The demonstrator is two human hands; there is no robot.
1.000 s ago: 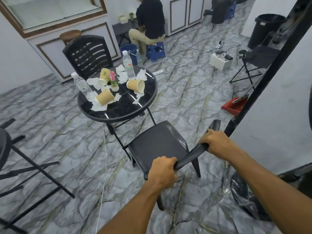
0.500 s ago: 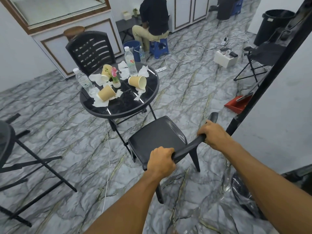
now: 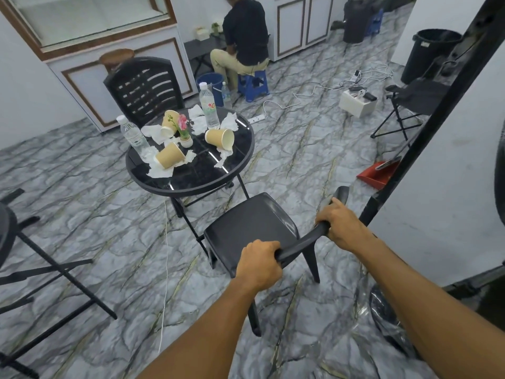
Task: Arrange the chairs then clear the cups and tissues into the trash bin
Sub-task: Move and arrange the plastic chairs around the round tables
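A black plastic chair [image 3: 251,225] stands just in front of me, its seat edge near the round black table [image 3: 191,184]. My left hand [image 3: 259,265] grips the top of its backrest on the left. My right hand [image 3: 340,225] grips the same backrest further right. Three tan paper cups lie tipped on the table: one [image 3: 170,159] at the front left, one [image 3: 220,137] at the right, one [image 3: 168,123] at the back. Crumpled white tissues [image 3: 159,170] lie scattered around them. A second black chair [image 3: 144,88] stands behind the table. A black trash bin [image 3: 429,57] stands far right.
Two water bottles [image 3: 209,108] and a small flower pot [image 3: 184,132] share the table. A seated person [image 3: 243,39] is at the back. A folding chair [image 3: 410,102], a red dustpan [image 3: 378,173], floor cables and a black stand [image 3: 41,258] at left surround the area.
The chair has slid forward toward the table with both hands still gripping its backrest, and my view has moved closer to the table.
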